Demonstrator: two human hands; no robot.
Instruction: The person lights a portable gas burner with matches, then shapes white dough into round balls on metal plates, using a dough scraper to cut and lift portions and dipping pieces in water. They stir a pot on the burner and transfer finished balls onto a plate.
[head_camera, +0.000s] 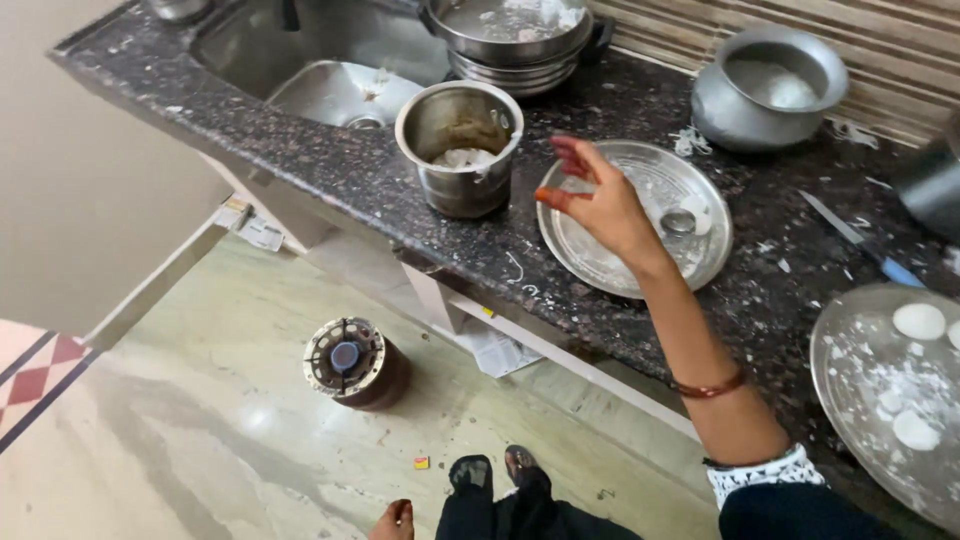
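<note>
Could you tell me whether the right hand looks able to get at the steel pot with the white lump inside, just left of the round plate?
Probably yes. The right hand hovers above the round plate, fingers loosely pinched, and the steel pot stands open-topped beside it with nothing between them.

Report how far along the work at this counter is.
Done: white round pieces lie on the floured plate at the right. In hand: the right hand is raised over the middle steel plate, fingers pinched; what they hold cannot be told. Left: white stuff sits in the steel pot, and white scraps litter the counter.
</note>
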